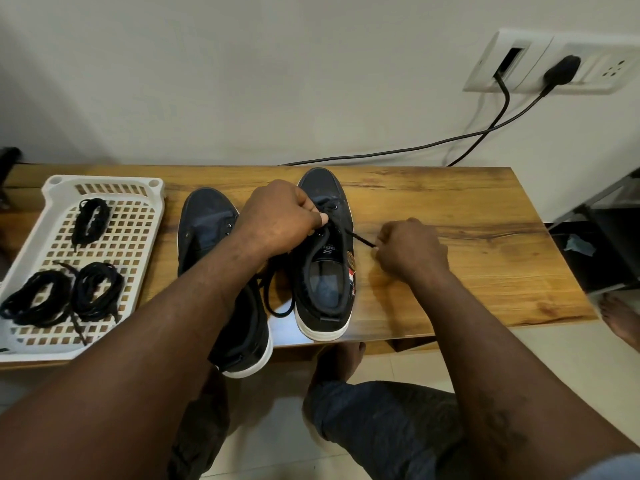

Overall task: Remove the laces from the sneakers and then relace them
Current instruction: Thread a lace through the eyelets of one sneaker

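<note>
Two dark sneakers with white soles stand side by side on the wooden table (450, 209), toes toward the wall. The left sneaker (204, 220) shows empty eyelets and is partly hidden by my forearm. The right sneaker (325, 271) carries a black lace (358, 239) through its front eyelets. My left hand (277, 216) pinches the lace over the eyelets of the right sneaker. To the right of that shoe, my right hand (408, 247) pinches the lace's free end, which is drawn taut. A loop of lace (273, 299) hangs between the two shoes.
A white perforated plastic tray (138, 244) at the table's left holds three bundles of black laces (90, 220). Black cables (485, 133) run from a wall socket (561, 64) down behind the table. My knees and bare feet are below the table's front edge.
</note>
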Demonstrator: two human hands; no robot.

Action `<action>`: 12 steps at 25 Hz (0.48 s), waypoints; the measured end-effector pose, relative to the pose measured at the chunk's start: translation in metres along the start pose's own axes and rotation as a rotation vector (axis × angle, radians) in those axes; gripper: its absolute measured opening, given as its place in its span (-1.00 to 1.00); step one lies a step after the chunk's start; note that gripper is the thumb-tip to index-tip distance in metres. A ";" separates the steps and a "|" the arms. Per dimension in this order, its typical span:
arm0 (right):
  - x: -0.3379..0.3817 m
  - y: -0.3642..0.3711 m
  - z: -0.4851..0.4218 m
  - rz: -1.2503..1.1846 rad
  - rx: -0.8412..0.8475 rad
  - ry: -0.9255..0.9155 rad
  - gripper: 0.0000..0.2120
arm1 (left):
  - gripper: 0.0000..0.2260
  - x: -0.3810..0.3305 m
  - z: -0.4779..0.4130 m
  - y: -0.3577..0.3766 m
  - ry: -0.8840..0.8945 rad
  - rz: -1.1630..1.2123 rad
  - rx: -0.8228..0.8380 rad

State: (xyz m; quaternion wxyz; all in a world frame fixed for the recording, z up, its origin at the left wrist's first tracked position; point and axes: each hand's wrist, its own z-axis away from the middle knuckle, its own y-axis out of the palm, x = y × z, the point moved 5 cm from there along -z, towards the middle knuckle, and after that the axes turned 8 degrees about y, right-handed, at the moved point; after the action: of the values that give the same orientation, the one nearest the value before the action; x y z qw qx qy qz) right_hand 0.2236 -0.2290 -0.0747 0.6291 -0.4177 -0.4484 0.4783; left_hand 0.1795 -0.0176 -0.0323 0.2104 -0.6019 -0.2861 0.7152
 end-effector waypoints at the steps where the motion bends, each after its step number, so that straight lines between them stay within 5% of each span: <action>1: -0.005 0.001 -0.002 -0.011 0.028 0.036 -0.78 | -0.85 0.000 -0.001 -0.003 0.008 0.009 -0.010; 6: 0.031 -0.021 0.011 -0.372 -0.018 -0.328 -0.81 | -0.92 -0.007 0.001 -0.010 0.078 0.125 -0.066; 9: 0.046 -0.021 0.020 -0.289 -0.100 -0.421 -0.94 | -0.92 -0.009 0.002 -0.008 0.110 0.132 -0.039; 12: 0.033 -0.014 0.014 -0.058 -0.120 -0.298 -0.89 | -0.92 -0.008 0.001 -0.009 0.113 0.133 -0.036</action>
State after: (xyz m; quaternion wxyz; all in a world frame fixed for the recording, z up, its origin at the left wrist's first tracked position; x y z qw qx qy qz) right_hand 0.2174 -0.1984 -0.0527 0.5429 -0.3657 -0.5765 0.4891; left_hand 0.1792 -0.0159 -0.0204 0.1676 -0.6626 -0.2461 0.6872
